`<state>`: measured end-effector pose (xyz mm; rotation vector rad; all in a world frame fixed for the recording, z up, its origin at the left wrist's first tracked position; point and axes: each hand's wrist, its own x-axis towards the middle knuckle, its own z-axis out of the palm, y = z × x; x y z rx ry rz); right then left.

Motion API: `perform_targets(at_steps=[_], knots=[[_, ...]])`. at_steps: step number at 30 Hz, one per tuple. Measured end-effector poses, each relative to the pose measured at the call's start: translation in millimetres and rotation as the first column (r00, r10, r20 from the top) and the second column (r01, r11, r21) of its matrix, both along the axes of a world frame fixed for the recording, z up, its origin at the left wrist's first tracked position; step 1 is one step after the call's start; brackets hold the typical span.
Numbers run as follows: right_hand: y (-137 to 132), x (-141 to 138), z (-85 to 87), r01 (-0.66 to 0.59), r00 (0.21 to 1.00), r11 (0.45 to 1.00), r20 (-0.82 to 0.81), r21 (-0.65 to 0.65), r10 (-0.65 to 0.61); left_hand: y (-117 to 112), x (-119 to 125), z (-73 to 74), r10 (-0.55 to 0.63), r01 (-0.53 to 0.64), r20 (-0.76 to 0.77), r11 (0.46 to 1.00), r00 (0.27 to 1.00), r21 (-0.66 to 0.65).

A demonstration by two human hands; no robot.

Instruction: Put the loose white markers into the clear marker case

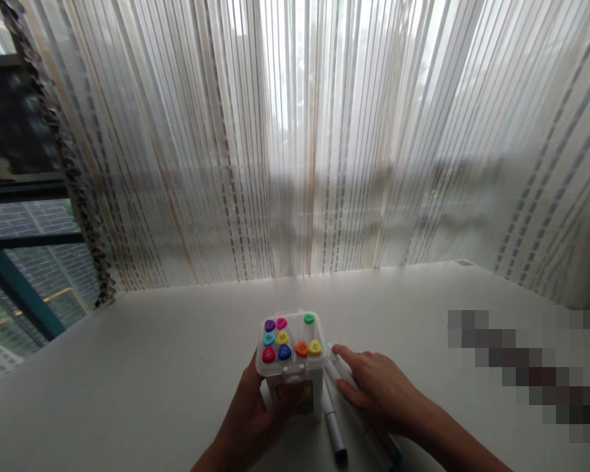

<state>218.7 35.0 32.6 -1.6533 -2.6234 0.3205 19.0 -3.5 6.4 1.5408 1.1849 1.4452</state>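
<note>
Clear plastic case of markers (292,341) | left hand (246,419) gripping | right hand (381,387) on loose markers (331,416)

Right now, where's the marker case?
Head view, low centre: the clear marker case is on the white table, left hand holding it, loose markers right of it.

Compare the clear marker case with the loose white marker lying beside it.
The clear plastic marker case stands upright in the left hand, while the loose white marker lies flat on the white table. The case is boxy; the marker is slim. The case shows a cluster of coloured caps on top, while the marker shows a white barrel ending in a dark tip. Both sit close together in front of the person.
</note>
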Motion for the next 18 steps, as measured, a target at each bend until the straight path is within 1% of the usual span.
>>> perform_targets(at_steps=[7, 12, 18], knots=[[1.0, -0.1, -1.4, -0.009, 1.0, 1.0, -0.01, 0.008, 0.009, 1.1, -3.3, -3.3, -0.011, 0.012, -0.025, 1.0, 1.0, 0.016], [1.0, 0.8, -3.3, -0.007, 1.0, 1.0, -0.009, 0.006, 0.007, 0.4, -2.0, -1.3, -0.007, 0.007, -0.016, 1.0, 1.0, 0.017], [-1.5, -0.6, 1.7, -0.004, 1.0, 1.0, 0.002, 0.004, 0.004, -0.1, -1.4, -3.6, 0.01, -0.01, 0.014, 1.0, 1.0, -0.002]])
